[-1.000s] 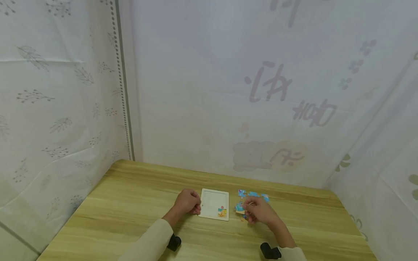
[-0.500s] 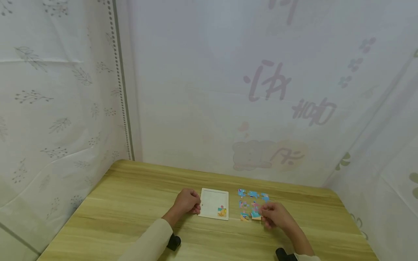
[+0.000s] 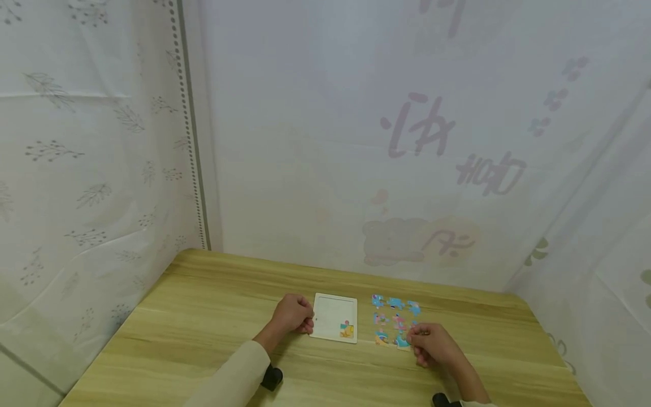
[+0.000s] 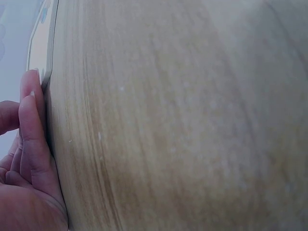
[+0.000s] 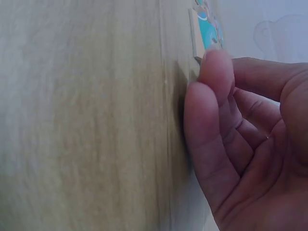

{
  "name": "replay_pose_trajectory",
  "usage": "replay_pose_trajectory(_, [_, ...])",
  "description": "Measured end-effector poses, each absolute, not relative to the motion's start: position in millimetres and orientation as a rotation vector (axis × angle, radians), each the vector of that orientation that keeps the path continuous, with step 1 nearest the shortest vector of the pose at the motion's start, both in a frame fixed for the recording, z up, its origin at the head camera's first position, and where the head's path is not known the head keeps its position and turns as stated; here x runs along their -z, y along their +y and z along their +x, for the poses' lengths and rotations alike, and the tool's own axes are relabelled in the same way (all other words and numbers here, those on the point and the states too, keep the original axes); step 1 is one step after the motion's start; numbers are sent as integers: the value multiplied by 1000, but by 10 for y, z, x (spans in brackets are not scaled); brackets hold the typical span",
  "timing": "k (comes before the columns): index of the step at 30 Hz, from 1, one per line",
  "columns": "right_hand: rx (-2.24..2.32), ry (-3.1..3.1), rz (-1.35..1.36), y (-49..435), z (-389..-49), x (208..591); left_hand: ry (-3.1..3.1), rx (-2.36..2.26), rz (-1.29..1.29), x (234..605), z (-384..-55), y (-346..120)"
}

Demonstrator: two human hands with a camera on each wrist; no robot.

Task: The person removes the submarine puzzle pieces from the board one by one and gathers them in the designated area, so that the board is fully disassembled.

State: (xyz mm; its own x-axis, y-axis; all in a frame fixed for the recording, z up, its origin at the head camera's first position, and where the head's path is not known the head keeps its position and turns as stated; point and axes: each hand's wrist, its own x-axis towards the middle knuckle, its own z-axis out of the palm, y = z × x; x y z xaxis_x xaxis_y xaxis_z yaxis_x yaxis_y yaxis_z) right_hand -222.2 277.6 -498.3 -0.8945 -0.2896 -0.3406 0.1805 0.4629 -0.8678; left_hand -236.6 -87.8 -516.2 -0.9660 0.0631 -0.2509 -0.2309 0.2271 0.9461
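A white puzzle tray (image 3: 328, 311) lies on the table. One yellow puzzle piece (image 3: 347, 330) sits in its lower right corner. At the tray's left edge rests my left hand (image 3: 293, 314); in the left wrist view its fairly straight fingers (image 4: 32, 115) reach the tray's corner (image 4: 41, 53), thumb apart from them. My right hand (image 3: 434, 343) is at the lower right of the loose pieces. Its thumb and index fingertip meet at the corner of a turquoise puzzle piece (image 3: 402, 341), pinching it. In the right wrist view, that fingertip covers part of the piece (image 5: 204, 31).
Several more loose puzzle pieces (image 3: 395, 303) lie in rows right of the tray. The wood-grain table (image 3: 229, 294) is bounded by patterned white curtains (image 3: 305, 169) at the back and sides.
My right hand has carried the turquoise piece rightward and down to the lower row, uncovering other pieces. Lately the motion is slight. The left hand has stayed at the tray.
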Motion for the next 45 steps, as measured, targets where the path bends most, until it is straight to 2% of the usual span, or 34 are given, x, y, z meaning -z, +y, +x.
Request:
replay_pose_trajectory(30, [1408, 2351, -58, 2717, -2235, 5020, 2283, -1804, -168, 5127, -2335, -871])
replay_pose_trajectory(45, [1355, 2408, -247, 2203, -2338, 4850, 2261, -1818, -150, 5148, -2352, -884])
